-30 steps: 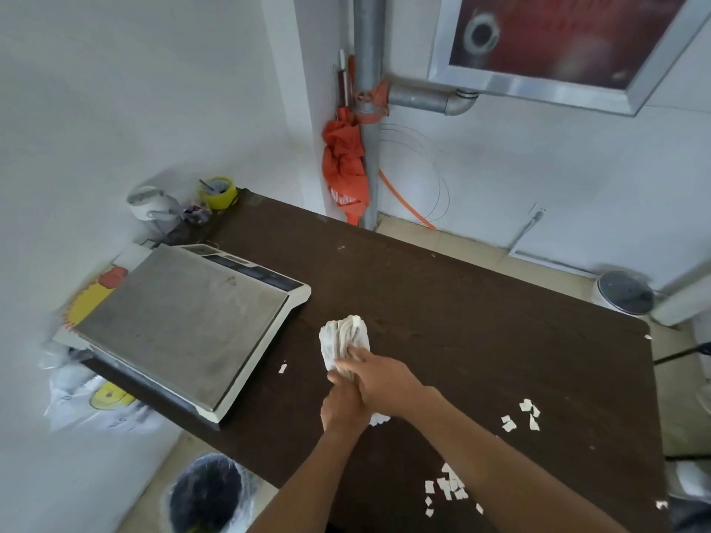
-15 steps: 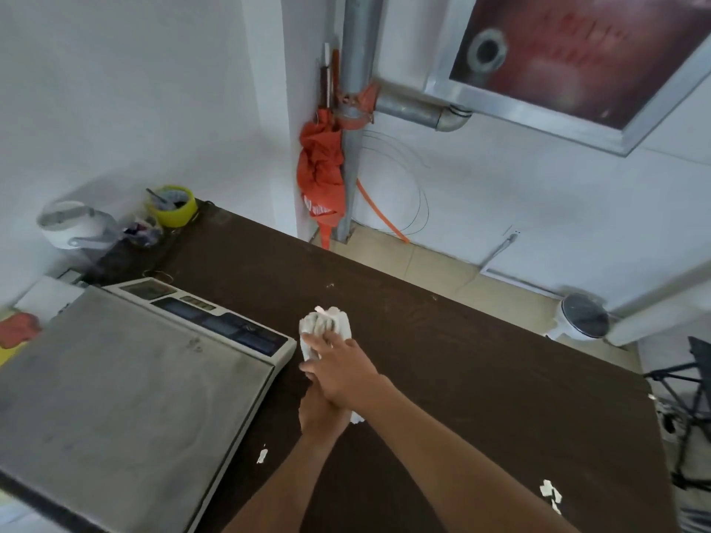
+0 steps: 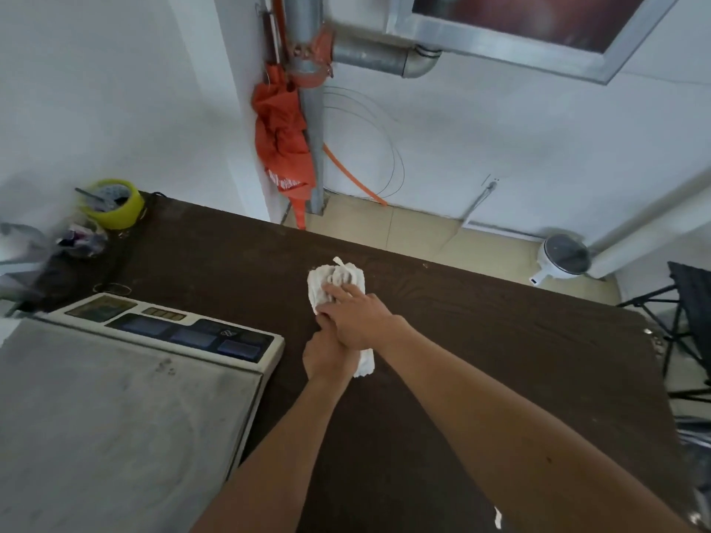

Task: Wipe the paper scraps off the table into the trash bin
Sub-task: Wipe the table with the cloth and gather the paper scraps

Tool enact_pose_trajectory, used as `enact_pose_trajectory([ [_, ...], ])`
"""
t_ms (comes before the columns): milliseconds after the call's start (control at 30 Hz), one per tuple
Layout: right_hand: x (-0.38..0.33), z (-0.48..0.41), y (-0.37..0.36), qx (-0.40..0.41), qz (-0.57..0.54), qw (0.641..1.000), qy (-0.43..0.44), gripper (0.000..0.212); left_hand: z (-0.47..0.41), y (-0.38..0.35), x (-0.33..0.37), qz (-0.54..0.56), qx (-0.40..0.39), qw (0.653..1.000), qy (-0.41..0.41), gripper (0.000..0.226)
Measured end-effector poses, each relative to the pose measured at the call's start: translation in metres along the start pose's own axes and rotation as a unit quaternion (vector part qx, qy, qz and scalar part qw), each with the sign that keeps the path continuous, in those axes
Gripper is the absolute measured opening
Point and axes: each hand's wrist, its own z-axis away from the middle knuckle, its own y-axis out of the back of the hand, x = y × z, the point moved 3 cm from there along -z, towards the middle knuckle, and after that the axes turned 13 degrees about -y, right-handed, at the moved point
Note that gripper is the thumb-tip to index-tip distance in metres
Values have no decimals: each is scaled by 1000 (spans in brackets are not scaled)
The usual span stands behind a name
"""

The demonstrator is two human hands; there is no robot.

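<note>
A white cloth lies bunched on the dark brown table, near its far edge. My right hand presses flat on top of the cloth. My left hand sits just below it, partly under the right hand, gripping the cloth's near end. One white paper scrap shows at the bottom edge beside my right forearm. The trash bin is out of view.
A large grey scale fills the table's left side, close to my left arm. A yellow tape roll and small clutter sit at the far left corner. Beyond the table are a pipe, an orange umbrella, a white round appliance and a black stand.
Both hands pushed the cloth away from me toward the table's far edge. The view tilted up, so the scrap piles and the trash bin dropped out of sight.
</note>
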Motion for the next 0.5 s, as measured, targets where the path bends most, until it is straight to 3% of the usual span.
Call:
enact_pose_trajectory([
  [500,103,32,-16,-33,-72,989,-122,43,-9,-34,88,-53,-79,990,-101,70],
])
